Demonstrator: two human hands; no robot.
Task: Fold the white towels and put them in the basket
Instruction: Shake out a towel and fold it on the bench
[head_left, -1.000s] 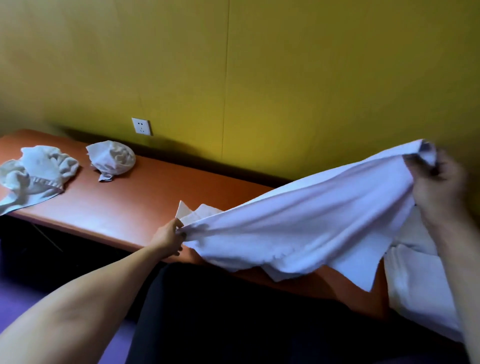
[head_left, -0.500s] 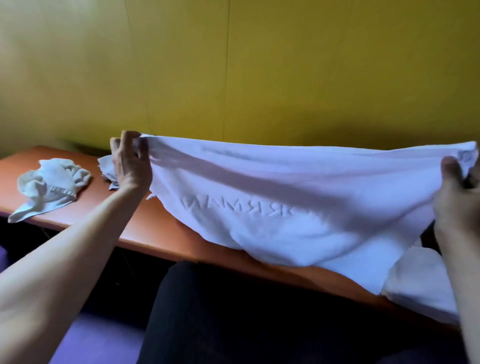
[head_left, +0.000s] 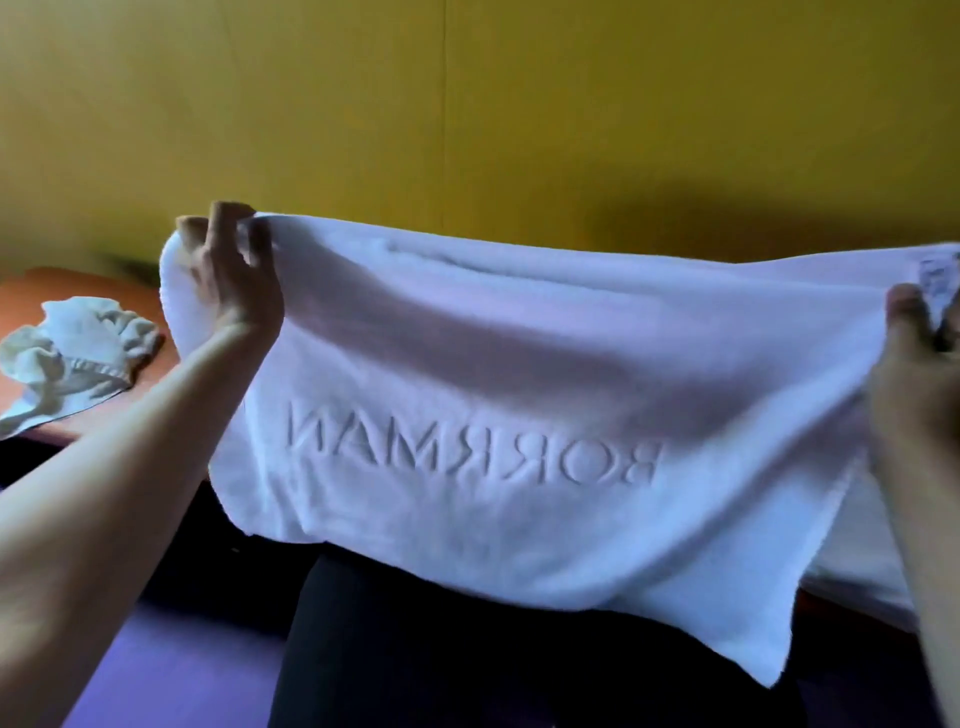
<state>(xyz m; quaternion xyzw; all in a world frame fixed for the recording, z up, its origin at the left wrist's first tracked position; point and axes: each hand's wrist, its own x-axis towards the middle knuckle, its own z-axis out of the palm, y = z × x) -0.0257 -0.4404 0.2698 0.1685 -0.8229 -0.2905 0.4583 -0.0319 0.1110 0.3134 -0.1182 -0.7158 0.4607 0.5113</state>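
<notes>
Orange table, crumpled towel, perhaps.

Both forearms are bare, with no sleeves in view; the left hand and right hand wear no gloves, rings or watch; the legs are in plain black trousers.
</notes>
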